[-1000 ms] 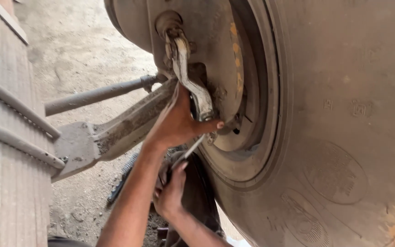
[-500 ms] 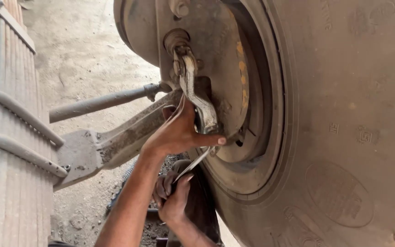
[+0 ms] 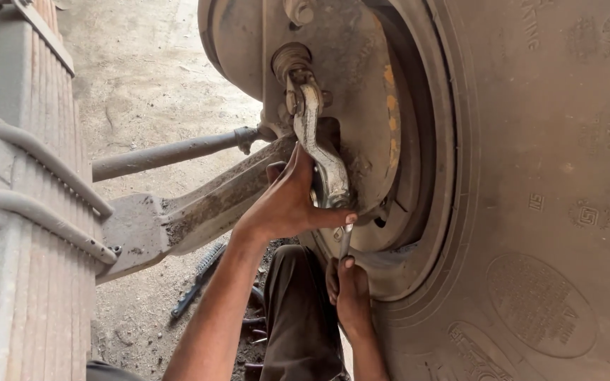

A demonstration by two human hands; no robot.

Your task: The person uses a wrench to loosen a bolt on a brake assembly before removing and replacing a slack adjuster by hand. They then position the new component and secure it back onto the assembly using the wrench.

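- Nearest the camera, at the left edge, a stack of rusty leaf springs (image 3: 15, 233) bound by grey metal clamps runs up the frame.
- Low in the middle, the person's dark trouser leg (image 3: 298, 317) shows between the two forearms, over dusty ground strewn with a few dark tools (image 3: 195, 293).
- The right hand (image 3: 351, 293) is closed round the lower end of a slim wrench (image 3: 345, 240), thumb laid along the shank; the tool rises to the foot of the lever just above it.
- The left hand (image 3: 287, 201) is wrapped round the lower part of the pale, curved slack-adjuster lever (image 3: 319, 152), thumb stretched out under its bottom end, touching the metal.
- That lever hangs from a greasy shaft end (image 3: 291, 60) on the brake backing plate (image 3: 333, 85), in behind the wheel, and its foot sits just above the wrench tip.
- An axle beam (image 3: 199, 204) and a thinner steering rod (image 3: 171, 152) run leftward from the hub.
- Farthest right, the big truck tyre (image 3: 552, 212) fills the frame.
- As I judge it, work at the lever's lower fastening is mid-way: the lever is mounted and the wrench engaged; whether the fastener is tight cannot be told.
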